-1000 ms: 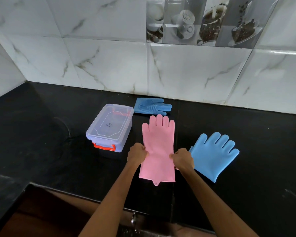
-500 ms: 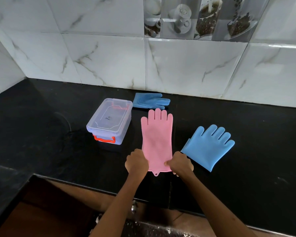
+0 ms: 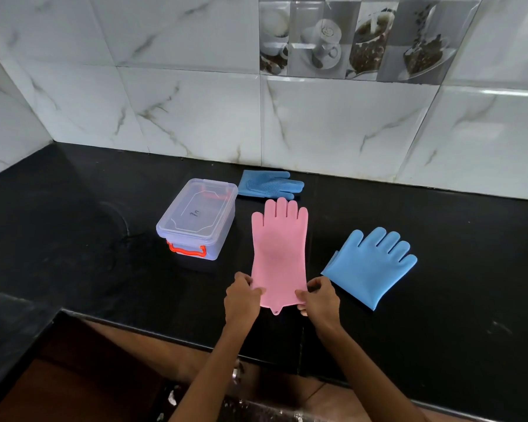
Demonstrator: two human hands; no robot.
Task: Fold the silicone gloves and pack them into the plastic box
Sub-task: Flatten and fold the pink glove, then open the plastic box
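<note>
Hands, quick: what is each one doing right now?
Left hand: closed, pinching the left side of the pink glove near its cuff.
Right hand: closed, pinching the right side near the same cuff.

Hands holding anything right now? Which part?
Both hands grip the pink glove at its cuff end: left hand pinches the left edge, right hand the right edge. The glove lies flat on the counter, unfolded.
</note>
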